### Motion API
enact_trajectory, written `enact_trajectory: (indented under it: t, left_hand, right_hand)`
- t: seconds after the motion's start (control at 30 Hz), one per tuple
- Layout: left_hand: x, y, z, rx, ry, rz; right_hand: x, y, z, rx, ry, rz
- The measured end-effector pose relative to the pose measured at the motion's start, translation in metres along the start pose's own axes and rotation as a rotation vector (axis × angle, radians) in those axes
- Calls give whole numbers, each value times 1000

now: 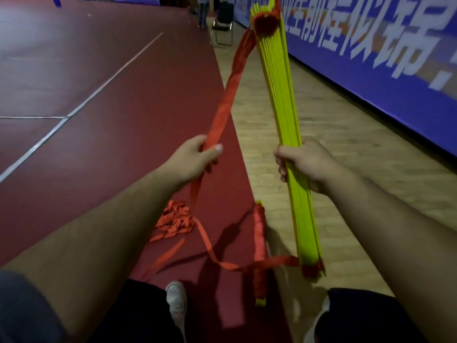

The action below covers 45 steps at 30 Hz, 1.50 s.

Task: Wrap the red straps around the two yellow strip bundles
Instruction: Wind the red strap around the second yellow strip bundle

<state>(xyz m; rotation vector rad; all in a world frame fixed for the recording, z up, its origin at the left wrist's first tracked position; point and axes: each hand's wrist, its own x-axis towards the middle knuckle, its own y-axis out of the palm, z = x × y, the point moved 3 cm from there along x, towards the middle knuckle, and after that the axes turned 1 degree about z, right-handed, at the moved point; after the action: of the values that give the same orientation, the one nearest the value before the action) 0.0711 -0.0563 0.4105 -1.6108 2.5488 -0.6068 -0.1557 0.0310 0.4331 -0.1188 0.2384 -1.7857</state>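
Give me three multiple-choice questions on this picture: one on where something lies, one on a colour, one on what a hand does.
1. Where is the red-wrapped bundle?
A) on the floor by the person's feet
B) on a shelf
C) hanging from a hook

2. What colour is the banner on the right?
A) green
B) blue
C) white

3. What is the left hand doing?
A) hanging free
B) resting on a knee
C) gripping the red strap

Answers:
1 A, it lies flat below the arms.
2 B, blue with white lettering.
3 C, its fingers curl round the strap, while the right hand grips the yellow strip bundle.
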Motion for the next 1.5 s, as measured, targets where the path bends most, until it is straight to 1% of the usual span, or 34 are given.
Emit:
enact_trajectory:
  t: [0.07, 0.13, 0.2, 0.3, 0.43, 0.5, 0.53, 0.63, 0.73, 0.83, 0.97, 1.03, 1.1, 1.2, 1.23, 1.27, 1.37, 1.4, 1.43, 1.5]
  left_hand:
    - [-14, 20, 27, -33, -66, 86]
    - [-31, 46, 41, -57, -76, 263]
    - [-43, 71, 43, -59, -51, 421]
    - [-48, 100, 40, -67, -48, 550]
    - [-50, 130, 50, 7, -144, 758]
    - [-50, 144, 60, 29, -153, 832]
    - [-48, 148, 62, 18, -136, 820]
    - [-38, 154, 69, 42, -43, 703]
    - [-33, 160, 71, 61, -11, 723]
    - [-34, 164, 72, 17, -58, 767]
    - [-30, 158, 84, 17, -101, 763]
    - [-30, 153, 87, -16, -108, 825]
    - [-31, 148, 93, -104, -135, 895]
    - [-25, 135, 107, -183, -268, 795]
    - [-23, 130, 110, -166, -297, 796]
    - [-22, 126, 112, -117, -310, 836]
    - [-26, 120, 123, 207, -279, 1066]
    - [-26, 120, 128, 256, -272, 1076]
    - [-25, 120, 131, 268, -247, 1048]
    - [-22, 117, 133, 212, -197, 956]
  right_hand:
    - [5, -4, 13, 46, 7, 2]
    - [7, -5, 25, 17, 0, 22]
    - [10, -3, 33, -54, -14, 40]
    - [15, 6, 42, -104, -43, 39]
    - [19, 16, 52, -115, -79, 27]
    - [22, 17, 56, -101, -80, 13]
    - [23, 17, 57, -86, -78, 5]
    - [27, 16, 58, -60, -81, -2]
    - [26, 15, 57, -37, -74, 9]
    - [28, 13, 50, -40, -56, 16]
    - [35, 8, 36, -56, -33, 6]
    - [38, 9, 28, -38, -19, 2]
    - [40, 11, 21, -27, -13, 15]
    - [44, 12, 10, -76, -21, 51]
    - [46, 12, 5, -108, -20, 61]
    - [48, 11, 1, -147, -17, 70]
    - [54, 10, -9, -219, 0, 81]
    - [56, 9, -11, -219, 5, 80]
    - [58, 7, -14, -217, 8, 79]
    - [61, 4, -19, -232, 6, 79]
